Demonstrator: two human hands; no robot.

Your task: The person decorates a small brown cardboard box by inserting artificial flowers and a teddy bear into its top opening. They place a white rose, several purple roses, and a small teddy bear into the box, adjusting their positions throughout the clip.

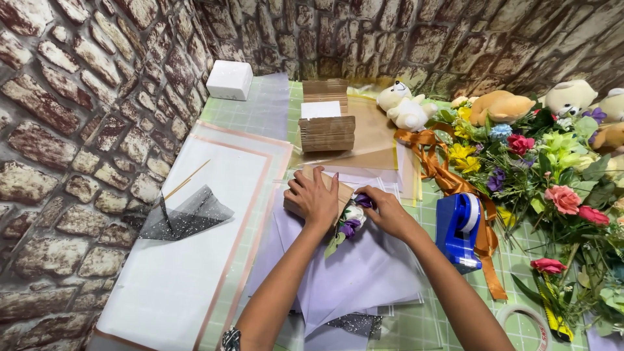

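Posy lies mid-table on lilac paper, not yet wrapped. Left hand presses flat, fingers spread, on a brown card just beside posy; right hand fingers pinch its blooms. Tape dispenser near posy.

Under the left hand, a block of brown corrugated cardboard is showing a matt, ribbed face. Beneath both hands, pale lilac wrapping sheets are looking like thin, smooth, matt paper. The right hand is gripping soft-looking cloth flowers. Right of that grip, a blue tape dispenser is showing glossy hard plastic, and an orange ribbon is shining like satin. Left of the grip, dark mesh netting is glittering.
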